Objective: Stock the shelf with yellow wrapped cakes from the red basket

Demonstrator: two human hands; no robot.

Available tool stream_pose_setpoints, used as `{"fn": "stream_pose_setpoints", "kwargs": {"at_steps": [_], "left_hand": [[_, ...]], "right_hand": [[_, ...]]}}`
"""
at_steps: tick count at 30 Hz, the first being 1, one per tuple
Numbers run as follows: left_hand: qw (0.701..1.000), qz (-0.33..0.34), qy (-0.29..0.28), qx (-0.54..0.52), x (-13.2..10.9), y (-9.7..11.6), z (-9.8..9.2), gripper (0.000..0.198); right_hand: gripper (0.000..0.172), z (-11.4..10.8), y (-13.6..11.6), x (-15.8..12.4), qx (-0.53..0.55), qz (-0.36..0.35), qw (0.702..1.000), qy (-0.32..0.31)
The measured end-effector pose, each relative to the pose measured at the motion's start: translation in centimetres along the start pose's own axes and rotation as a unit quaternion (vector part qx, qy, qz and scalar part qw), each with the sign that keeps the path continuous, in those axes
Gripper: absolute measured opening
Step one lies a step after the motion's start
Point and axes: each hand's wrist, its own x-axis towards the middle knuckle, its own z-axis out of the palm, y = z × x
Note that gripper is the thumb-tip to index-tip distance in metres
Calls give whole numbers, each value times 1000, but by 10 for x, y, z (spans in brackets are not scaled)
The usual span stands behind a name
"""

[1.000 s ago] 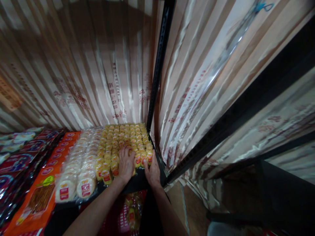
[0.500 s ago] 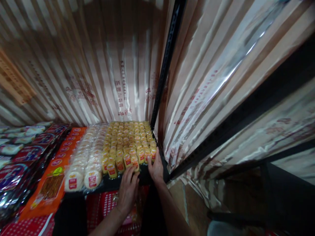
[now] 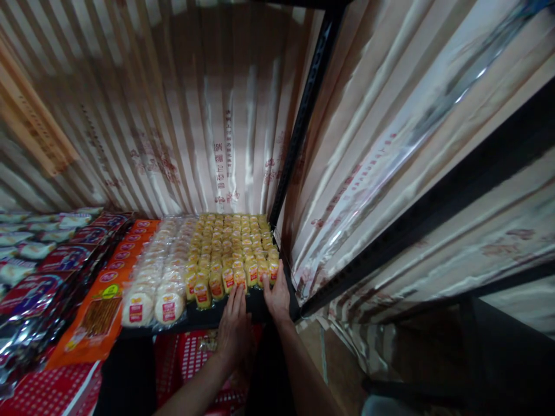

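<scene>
Rows of small yellow wrapped cakes [image 3: 229,242] with red labels stand on a black shelf [image 3: 208,318]. My left hand [image 3: 235,320] lies against the front of these rows, its fingers stretched out and touching the front packets. At the right front corner is my right hand [image 3: 277,297]. Its thumb rests by the front face and its fingers run along the right side of the end packet. Left of the yellow rows stand two rows of round white wrapped cakes [image 3: 170,308], also with red labels.
Orange snack packs [image 3: 97,318] and dark shiny packs [image 3: 65,266] lie further left. A black upright post [image 3: 299,127] stands at the back right corner. Pleated printed sheeting [image 3: 186,115] lines the back and side. A red perforated basket [image 3: 191,352] is below the shelf.
My left hand has flattened and straightened its fingers against the front packets. My right hand stays at the corner. The view has shifted slightly, so the scene sits further right.
</scene>
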Motion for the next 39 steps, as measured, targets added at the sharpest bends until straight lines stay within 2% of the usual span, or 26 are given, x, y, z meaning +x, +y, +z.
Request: {"fn": "stream_pose_setpoints", "kwargs": {"at_steps": [9,16,21,27,31,34,39], "left_hand": [[995,17,58,82,8,-10,14,48],[994,37,54,87,8,-11,5,46],[991,82,52,91,8,-11,4,46],[986,138,34,87,15,-3,5,46],[976,199,27,87,26,8,3,50],[964,251,22,86,38,16,4,49],[967,237,16,95,56,17,14,50]], "right_hand": [[67,0,1,1,5,-18,1000,6],[73,-1,3,1,40,11,999,-18],[76,-3,7,3,79,22,996,-16],[75,-10,2,2,119,43,992,-7],[70,-16,0,9,203,112,973,-10],[72,-16,-1,19,271,154,950,-14],[77,-14,-8,27,325,180,928,-33]]}}
